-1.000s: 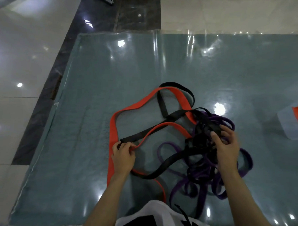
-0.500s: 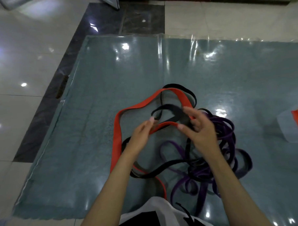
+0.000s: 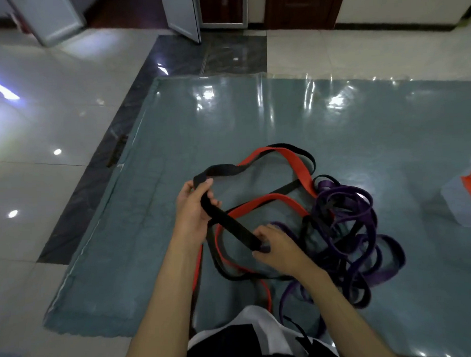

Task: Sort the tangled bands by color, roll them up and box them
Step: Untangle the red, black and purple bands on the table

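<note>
1. While the left hand (image 3: 194, 212) is curling its fingers around the black band (image 3: 231, 227), that strip is running taut rightward.
2. The right hand (image 3: 279, 250) is pinching its other end.
3. Purple bands (image 3: 347, 227) are lying tangled beyond those fingers, the clear box (image 3: 464, 195) farther right.

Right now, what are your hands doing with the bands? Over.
Left hand and right hand both grip the black band. Red band and purple bands still tangled with it.

Left hand (image 3: 194, 209) fingers curled gripping, right hand (image 3: 279, 250) pinching, both forearms extended forward
</note>
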A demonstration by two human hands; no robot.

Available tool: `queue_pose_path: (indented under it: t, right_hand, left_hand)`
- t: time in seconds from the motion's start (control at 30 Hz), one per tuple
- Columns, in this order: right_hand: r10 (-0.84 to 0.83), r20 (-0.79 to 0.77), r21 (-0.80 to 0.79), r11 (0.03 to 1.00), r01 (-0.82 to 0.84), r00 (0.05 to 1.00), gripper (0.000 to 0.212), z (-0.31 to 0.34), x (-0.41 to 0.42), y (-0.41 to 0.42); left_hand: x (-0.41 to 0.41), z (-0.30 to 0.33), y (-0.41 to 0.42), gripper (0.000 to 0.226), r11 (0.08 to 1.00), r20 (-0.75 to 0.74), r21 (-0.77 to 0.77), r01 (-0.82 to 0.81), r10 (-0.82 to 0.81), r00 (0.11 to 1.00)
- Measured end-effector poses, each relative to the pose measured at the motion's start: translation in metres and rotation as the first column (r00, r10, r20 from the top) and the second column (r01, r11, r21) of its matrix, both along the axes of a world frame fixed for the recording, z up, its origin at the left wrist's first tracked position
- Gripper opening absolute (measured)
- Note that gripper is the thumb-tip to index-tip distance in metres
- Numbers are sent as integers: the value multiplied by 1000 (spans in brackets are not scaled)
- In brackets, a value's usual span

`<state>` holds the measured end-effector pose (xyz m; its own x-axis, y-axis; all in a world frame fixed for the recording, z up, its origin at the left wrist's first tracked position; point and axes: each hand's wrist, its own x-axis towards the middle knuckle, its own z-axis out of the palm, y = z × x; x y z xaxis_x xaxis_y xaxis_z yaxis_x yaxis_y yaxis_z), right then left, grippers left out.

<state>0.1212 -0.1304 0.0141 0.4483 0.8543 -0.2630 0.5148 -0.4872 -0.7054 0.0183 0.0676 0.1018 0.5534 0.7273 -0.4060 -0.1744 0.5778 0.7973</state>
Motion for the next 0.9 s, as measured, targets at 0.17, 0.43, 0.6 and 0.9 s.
queue_pose_path:
  t: [0.17,0.43,0.6,0.9]
  right_hand:
    - [15,-85,-30,999,-17,996,23,-4,-11,-8]
    - [14,69,-30,999,-12,998,12,-16,-2,-26]
    - [-25,-101,-150,989,9,995,21,-11,-7,-27]
    - [-41,-728,40,994,103,684,26,0,-56,9]
  left_hand:
    - [-16,5,8,23,1000,-61,3,-31,31,998]
    - [-38,-21,18,16,999,-250,-40,21,-30,968]
    - [-53,-48,26,8,991,-473,42,129,-94,876]
    - [-62,-111,9,7,823,-791,-13,568,-355,497]
